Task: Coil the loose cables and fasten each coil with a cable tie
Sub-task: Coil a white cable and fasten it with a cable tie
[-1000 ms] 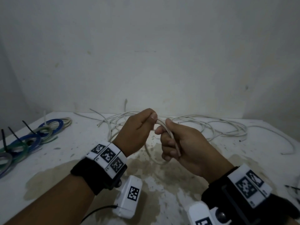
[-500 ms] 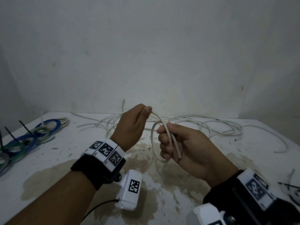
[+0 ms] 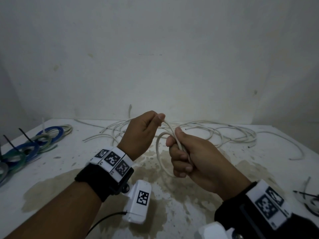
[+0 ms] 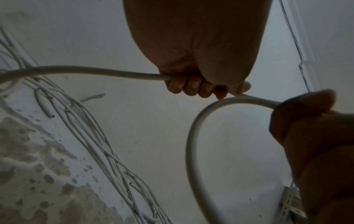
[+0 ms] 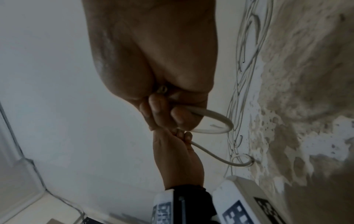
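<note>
A white cable (image 3: 159, 152) forms a small loop held above the table. My right hand (image 3: 186, 156) grips the loop where its strands cross, fingers curled round it (image 5: 162, 109). My left hand (image 3: 145, 130) pinches the same cable (image 4: 114, 74) just above and to the left, fingers curled on it (image 4: 191, 86). From the left hand the cable trails away to the tangle of loose white cables (image 3: 207, 131) lying along the back of the table. The loop (image 4: 193, 136) hangs between the two hands in the left wrist view.
Blue and green coils (image 3: 25, 149) fastened with black ties lie at the table's left edge. More black ties and a coil (image 3: 309, 197) sit at the right edge. The white table (image 3: 69, 169) is stained brown in front of me. A wall stands behind.
A loop has formed in the cable: my left hand rose and drew cable round, and my right hand now grips the closed loop a little higher than before.
</note>
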Tool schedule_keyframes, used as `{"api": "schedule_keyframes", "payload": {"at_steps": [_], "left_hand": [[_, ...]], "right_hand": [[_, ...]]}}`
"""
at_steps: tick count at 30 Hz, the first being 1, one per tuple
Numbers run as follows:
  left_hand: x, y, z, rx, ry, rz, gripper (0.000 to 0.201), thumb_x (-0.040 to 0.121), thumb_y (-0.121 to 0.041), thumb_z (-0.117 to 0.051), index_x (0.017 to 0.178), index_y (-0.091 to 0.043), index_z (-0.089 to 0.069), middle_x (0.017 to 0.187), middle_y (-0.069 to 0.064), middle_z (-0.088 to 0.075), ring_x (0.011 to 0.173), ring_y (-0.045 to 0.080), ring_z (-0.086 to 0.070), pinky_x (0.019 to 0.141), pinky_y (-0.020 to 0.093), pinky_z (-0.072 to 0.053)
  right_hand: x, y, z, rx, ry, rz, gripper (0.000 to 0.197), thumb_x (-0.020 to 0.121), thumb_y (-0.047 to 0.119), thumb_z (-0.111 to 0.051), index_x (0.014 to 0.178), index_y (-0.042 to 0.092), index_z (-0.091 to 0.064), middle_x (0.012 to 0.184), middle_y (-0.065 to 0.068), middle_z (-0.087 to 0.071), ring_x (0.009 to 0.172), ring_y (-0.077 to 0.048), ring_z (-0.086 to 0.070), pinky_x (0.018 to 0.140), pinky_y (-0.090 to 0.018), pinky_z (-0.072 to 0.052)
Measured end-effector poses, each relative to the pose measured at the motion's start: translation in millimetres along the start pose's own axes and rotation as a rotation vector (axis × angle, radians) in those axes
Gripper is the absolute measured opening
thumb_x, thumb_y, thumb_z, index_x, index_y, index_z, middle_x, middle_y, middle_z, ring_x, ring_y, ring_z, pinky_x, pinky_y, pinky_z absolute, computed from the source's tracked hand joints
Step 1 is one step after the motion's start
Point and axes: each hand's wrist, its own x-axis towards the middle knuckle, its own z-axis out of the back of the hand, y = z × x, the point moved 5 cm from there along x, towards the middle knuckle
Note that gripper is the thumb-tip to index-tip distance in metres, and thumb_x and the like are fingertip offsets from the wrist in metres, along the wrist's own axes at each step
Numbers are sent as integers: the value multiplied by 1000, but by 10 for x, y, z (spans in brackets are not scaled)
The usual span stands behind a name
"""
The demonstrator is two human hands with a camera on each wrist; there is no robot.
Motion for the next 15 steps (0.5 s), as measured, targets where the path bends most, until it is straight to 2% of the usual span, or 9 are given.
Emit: {"api": "schedule_keyframes", "payload": {"at_steps": [2,4,7,9,11,13,14,15], "left_hand": [[-10,57,-15,5,26,10,62,89,-59,-40,73,0,-52,63,10,-47,57,6,-42,56,22,-36],[-39,124,-28,22,57,35,64,92,-60,-40,73,0,-50,61,5,-44,55,5,-39,54,22,-33],[-81,233,-5,102,77,68,41,93,-49,-36,74,-16,-53,59,-6,-47,54,5,-43,53,19,-32],[-110,316,38,169,79,83,24,97,-40,-40,78,-31,-51,58,-6,-47,55,4,-46,53,19,-33],[-143,414,75,214,81,110,13,99,-30,-42,90,-32,-50,55,-5,-46,52,9,-47,53,22,-36],[-157,453,89,239,72,121,11,100,-27,-41,101,-30,-51,57,-6,-46,55,18,-50,54,32,-40],[-151,452,88,271,68,107,13,100,-25,-40,104,-27,-53,61,-8,-47,57,18,-50,55,31,-39],[-140,446,84,316,65,86,17,100,-22,-41,107,-23,-56,69,-9,-51,62,15,-50,57,28,-38]], "right_hand": [[-10,40,36,78,5,10,36,94,42,-40,80,12,-54,50,4,-31,34,-8,-24,40,-20,-28],[-7,154,99,191,7,34,33,96,38,-39,80,12,-52,48,6,-33,32,-6,-25,37,-18,-26],[-11,471,291,323,-27,118,28,95,33,-38,79,13,-49,46,7,-32,29,-2,-25,32,-16,-23],[-36,733,483,395,-75,195,30,95,31,-36,75,13,-50,44,7,-30,28,-3,-25,30,-15,-23],[-74,955,689,461,-126,254,28,94,27,-37,75,12,-52,46,8,-30,29,-5,-26,31,-15,-24],[-86,1077,797,506,-131,271,15,86,19,-45,81,8,-53,50,10,-32,32,-5,-27,32,-16,-27],[-77,1100,811,517,-112,276,11,78,14,-52,84,6,-54,52,9,-33,33,-5,-28,32,-17,-28],[-68,1106,815,529,-95,279,20,68,10,-58,87,4,-54,53,8,-34,33,-5,-28,32,-18,-29]]}}
